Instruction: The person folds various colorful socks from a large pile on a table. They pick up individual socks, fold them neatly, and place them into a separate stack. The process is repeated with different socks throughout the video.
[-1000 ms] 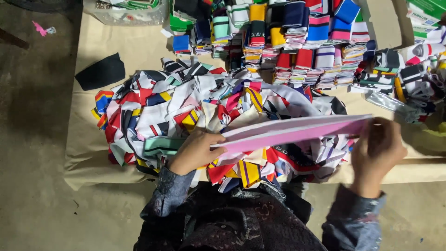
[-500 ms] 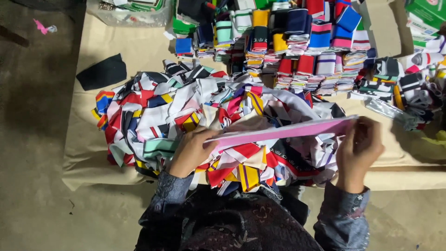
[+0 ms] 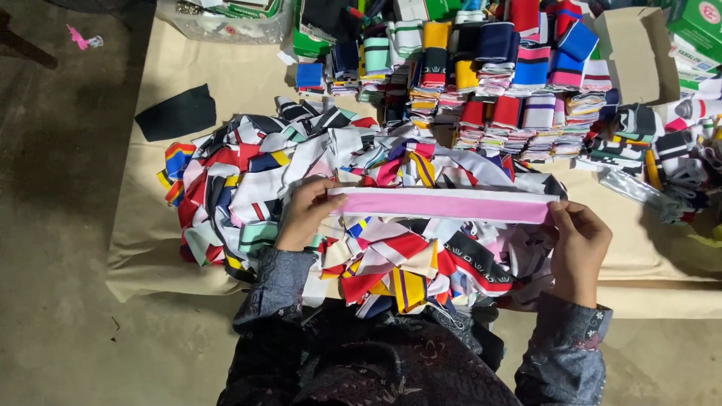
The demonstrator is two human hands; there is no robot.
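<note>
A long pink knitted band with a white edge (image 3: 444,204) is stretched flat between my two hands. My left hand (image 3: 307,212) pinches its left end and my right hand (image 3: 579,244) pinches its right end. The band hangs just above a big loose heap of striped, many-coloured fabric bands (image 3: 316,173) lying on beige paper in front of me. My dark patterned sleeves and lap fill the bottom of the view.
Beyond the heap stand neat stacks of folded bands (image 3: 489,83) in several colours. A black fabric piece (image 3: 177,113) lies at the left, green boxes (image 3: 696,26) at the far right, a brown cardboard piece (image 3: 628,53) beside them. The beige paper sheet (image 3: 150,240) lies on a grey floor.
The pink band has turned from tilted to level and flat. Both hands have drawn closer to my body and slightly left, still pinching the band's ends.
</note>
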